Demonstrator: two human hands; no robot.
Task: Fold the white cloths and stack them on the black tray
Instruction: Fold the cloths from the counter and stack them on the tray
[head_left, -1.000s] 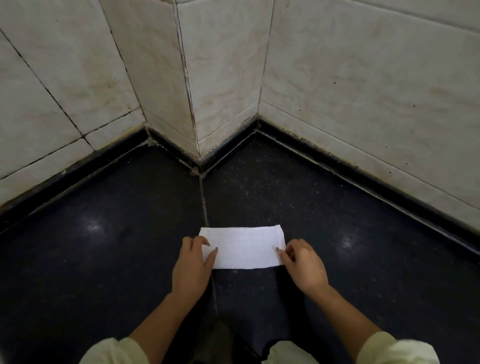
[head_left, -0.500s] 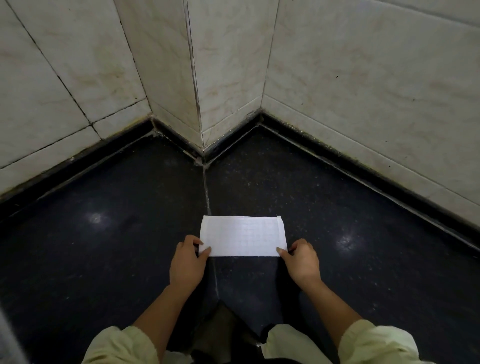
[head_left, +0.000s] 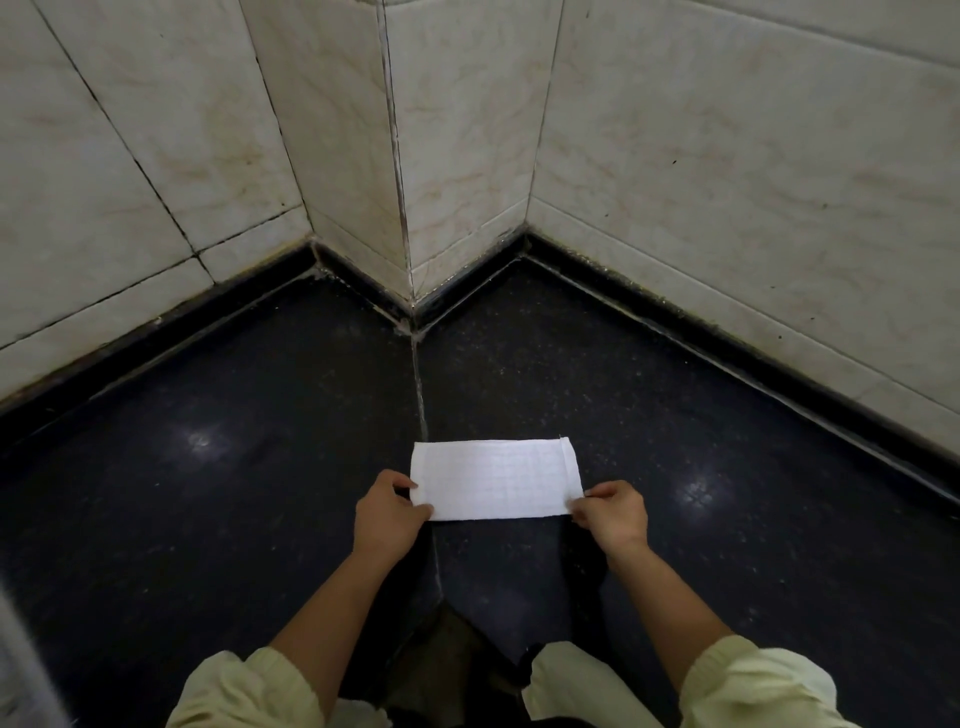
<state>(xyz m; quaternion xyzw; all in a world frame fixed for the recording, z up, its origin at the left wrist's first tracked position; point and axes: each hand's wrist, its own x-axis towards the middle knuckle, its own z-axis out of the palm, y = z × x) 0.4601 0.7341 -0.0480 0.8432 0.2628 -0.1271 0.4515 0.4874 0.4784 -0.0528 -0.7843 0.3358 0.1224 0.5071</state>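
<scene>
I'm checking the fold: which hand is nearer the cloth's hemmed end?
Right. The right hand pinches the white cloth at the hemmed end; the left hand pinches the opposite end.

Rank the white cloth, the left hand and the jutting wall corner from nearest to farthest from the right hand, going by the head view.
1. white cloth: the right hand pinches its right end.
2. left hand: across the cloth, at its left end.
3. wall corner: far ahead, beyond the dark floor.

White cloth (head_left: 496, 479): folded, flat.
Long rectangle on dark surface, faint grid weave, hemmed right end.
</scene>
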